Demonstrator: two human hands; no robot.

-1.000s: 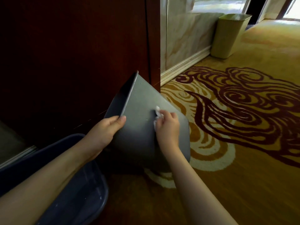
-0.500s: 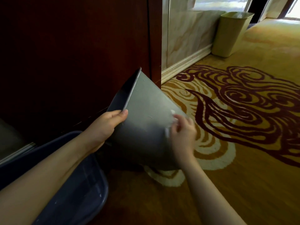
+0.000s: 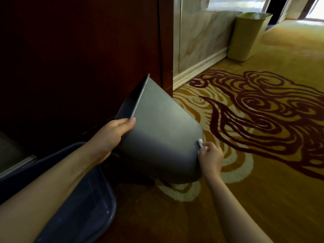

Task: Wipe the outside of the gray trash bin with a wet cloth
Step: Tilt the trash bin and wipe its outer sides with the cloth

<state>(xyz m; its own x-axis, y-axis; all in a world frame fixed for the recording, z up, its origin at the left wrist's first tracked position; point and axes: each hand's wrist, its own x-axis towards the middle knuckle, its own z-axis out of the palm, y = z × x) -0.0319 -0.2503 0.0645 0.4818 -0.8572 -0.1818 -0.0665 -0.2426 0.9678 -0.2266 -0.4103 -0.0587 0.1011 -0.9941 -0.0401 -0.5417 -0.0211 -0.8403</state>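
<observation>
The gray trash bin (image 3: 161, 130) is tilted toward the dark wall, its open mouth facing up and left, its base resting near the carpet. My left hand (image 3: 114, 132) grips the bin's rim at the near corner, thumb on the outer face. My right hand (image 3: 211, 156) is at the bin's right edge near the base, closed around a small white cloth (image 3: 200, 143). Only a bit of the cloth shows above my fingers, touching the bin's edge.
A dark blue plastic basin (image 3: 84, 207) lies under my left forearm at the lower left. A dark red wooden wall (image 3: 78, 58) stands behind the bin. A beige trash bin (image 3: 249, 35) stands by the marble wall at the back right. Patterned carpet (image 3: 263, 120) spreads to the right.
My right hand has slid the cloth from the middle of the bin's face rightward and down to its right edge. The left hand has kept its grip on the rim.
</observation>
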